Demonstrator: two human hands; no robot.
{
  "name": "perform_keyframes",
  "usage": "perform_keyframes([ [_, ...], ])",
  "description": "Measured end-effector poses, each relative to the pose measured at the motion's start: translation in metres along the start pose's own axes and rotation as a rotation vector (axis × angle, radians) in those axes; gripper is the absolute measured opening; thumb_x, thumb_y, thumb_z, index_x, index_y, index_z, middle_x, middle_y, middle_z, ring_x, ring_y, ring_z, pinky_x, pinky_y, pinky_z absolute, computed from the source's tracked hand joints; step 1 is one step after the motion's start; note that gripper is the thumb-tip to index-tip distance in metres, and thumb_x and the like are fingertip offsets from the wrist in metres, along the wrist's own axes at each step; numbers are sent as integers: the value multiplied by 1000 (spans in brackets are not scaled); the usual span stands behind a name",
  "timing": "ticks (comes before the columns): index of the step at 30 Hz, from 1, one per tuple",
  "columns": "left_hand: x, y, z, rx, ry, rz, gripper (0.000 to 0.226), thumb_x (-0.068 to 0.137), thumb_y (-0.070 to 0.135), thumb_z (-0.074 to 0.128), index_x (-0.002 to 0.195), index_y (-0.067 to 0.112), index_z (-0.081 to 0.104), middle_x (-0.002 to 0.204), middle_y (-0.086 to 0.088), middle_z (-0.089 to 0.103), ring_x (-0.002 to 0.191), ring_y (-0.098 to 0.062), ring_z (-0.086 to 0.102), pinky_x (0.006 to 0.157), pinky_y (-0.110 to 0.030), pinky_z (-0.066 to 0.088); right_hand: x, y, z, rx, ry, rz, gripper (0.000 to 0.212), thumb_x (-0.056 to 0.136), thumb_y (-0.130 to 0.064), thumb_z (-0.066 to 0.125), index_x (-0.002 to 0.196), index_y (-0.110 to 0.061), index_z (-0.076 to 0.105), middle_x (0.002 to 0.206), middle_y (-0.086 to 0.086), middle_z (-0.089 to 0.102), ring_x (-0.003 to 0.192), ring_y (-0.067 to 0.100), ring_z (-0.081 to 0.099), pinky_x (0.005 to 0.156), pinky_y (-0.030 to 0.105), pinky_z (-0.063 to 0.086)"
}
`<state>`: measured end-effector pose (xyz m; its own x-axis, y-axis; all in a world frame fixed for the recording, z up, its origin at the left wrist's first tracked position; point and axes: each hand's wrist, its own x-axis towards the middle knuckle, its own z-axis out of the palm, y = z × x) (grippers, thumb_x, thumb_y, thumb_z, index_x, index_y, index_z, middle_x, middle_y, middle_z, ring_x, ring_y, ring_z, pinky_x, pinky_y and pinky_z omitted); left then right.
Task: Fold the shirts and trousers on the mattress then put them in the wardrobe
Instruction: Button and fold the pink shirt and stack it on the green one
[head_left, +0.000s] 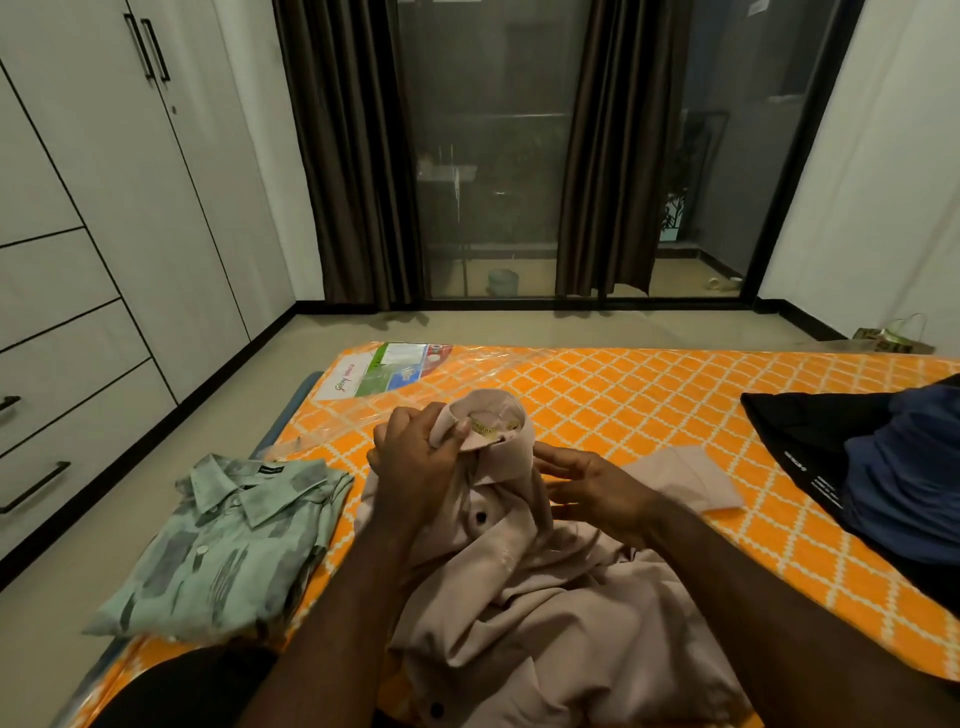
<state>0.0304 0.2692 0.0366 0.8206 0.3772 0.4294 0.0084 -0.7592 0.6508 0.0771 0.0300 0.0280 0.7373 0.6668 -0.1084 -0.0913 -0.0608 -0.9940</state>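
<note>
A pale pink shirt (524, 587) lies crumpled in front of me on the orange patterned mattress (649, 395), its collar raised and one sleeve spread to the right. My left hand (415, 462) pinches the collar by the label. To the right of the collar, my right hand (587, 488) lies with fingers straight against the cloth. A folded green patterned shirt (228, 540) rests on the mattress's left edge. Dark black and blue garments (883, 467) lie heaped at the right. The white wardrobe (104, 218) stands along the left wall, doors closed.
Bare floor runs between the mattress and the wardrobe. Dark curtains (353, 156) and glass sliding doors (493, 156) fill the far wall. A small bag (893, 340) sits on the floor at the far right corner. My dark-clothed knee (182, 691) is at the bottom left.
</note>
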Motion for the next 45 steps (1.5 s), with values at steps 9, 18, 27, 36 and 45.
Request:
perform_keyframes([
  [9,1,-33,3,407,-590,-383,52,78,51,57,118,16,58,124,-11,62,117,-34,57,89,-38,45,11,23,10,-286,81,51,61,99,8,55,149,-26,47,111,15,75,96,30,72,78,48,57],
  [18,-7,-52,14,606,-383,-375,31,102,20,48,130,13,57,139,-16,48,129,-34,49,103,-39,45,15,40,13,-721,197,144,21,84,5,65,75,-12,73,76,1,74,70,16,67,68,33,56],
  [27,-9,-57,20,522,-324,-324,22,99,15,49,117,8,61,127,-14,60,120,-32,56,91,-39,48,13,35,13,-1062,-49,208,22,87,-7,63,103,-10,79,106,1,76,92,12,66,75,16,47],
  [36,-10,-53,14,460,-295,-114,36,89,37,53,64,17,36,70,-2,44,88,-31,61,64,-34,31,22,46,22,-1155,54,107,16,92,-13,63,104,-7,73,112,12,73,103,30,65,75,25,37],
  [45,3,-3,-4,-27,152,159,21,105,27,39,93,19,54,80,-2,55,73,-24,50,63,-40,41,22,-9,-4,-271,717,-123,22,101,-15,56,86,-29,64,80,11,69,68,32,64,56,44,48],
])
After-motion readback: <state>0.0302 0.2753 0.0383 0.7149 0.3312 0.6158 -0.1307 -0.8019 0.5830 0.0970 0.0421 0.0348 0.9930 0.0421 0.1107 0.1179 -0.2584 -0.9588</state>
